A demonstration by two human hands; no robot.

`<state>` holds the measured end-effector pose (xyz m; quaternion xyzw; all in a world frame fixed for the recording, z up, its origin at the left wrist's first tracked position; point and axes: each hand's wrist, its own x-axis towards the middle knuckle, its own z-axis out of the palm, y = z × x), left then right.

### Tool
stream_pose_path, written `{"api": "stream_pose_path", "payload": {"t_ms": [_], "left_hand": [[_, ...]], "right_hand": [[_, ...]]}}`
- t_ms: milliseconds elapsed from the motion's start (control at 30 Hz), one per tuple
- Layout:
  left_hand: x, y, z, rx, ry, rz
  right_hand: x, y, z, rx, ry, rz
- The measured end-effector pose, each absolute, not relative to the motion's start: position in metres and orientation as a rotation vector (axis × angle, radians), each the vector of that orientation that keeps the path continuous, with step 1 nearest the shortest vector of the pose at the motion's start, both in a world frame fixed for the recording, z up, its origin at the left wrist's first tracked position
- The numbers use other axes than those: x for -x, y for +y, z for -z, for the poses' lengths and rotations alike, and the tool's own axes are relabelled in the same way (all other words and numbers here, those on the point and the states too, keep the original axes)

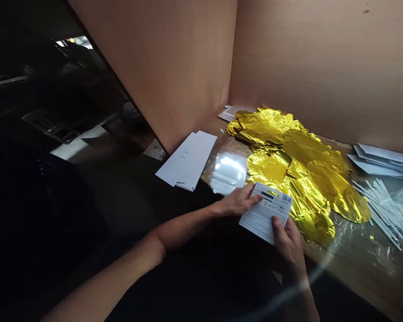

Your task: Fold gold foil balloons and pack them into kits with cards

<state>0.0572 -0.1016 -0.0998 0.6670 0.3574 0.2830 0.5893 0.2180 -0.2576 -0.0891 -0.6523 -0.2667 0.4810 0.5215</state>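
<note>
The left hand [237, 200] and right hand [286, 241] grip the edges of a card [266, 212], fingers closed, its far edge overlapping gold foil balloons [309, 179], with open room to the left.

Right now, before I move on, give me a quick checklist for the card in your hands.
1. Left hand and right hand both holding the printed white card: ok.
2. Printed side facing up: ok.
3. Small print legible: cannot tell, too small from this view.
4. Card apart from the gold foil balloons: cannot tell, its far edge overlaps them in view.
5. White balloon sticks away from the hands: ok.
6. Stack of white sheets away from the hands: ok.
</note>
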Motion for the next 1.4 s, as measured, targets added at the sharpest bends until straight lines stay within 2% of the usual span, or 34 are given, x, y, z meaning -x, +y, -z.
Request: {"api": "stream_pose_path", "payload": {"t_ms": [133, 233, 333, 533, 800, 1000, 1200, 1300, 1400], "left_hand": [[-0.012, -0.019, 0.079, -1.794, 1.53, -0.712], [0.01, 0.025, 0.071, -1.786, 1.692, -0.467], [0.018, 0.041, 0.071, -1.793, 1.576, -0.365], [0.026, 0.036, 0.073, -1.76, 1.434, -0.527], [-0.007, -0.03, 0.076, -1.306, 0.981, -0.952], [-0.017, -0.087, 0.071, -1.189, 0.717, -0.722], [-0.006, -0.088, 0.07, -1.085, 0.627, -0.516], [-0.009, -0.087, 0.071, -1.096, 0.69, -0.529], [-0.015, -0.088, 0.076, -1.109, 0.767, -0.55]], "right_hand": [[-0.218, -0.258, 0.088, 1.57, -0.609, -1.08], [-0.217, -0.26, 0.093, 1.553, -0.598, -1.124], [-0.217, -0.261, 0.102, 1.515, -0.595, -1.146], [-0.223, -0.268, 0.106, 1.514, -0.594, -1.154], [-0.206, -0.258, 0.077, 1.306, -0.782, -1.635], [-0.199, -0.243, 0.074, 1.168, -0.789, -1.808], [-0.212, -0.252, 0.081, 1.3, -0.702, -1.531], [-0.213, -0.256, 0.083, 1.423, -0.82, -1.371], [-0.208, -0.261, 0.085, 1.658, -1.025, -1.076]]}}
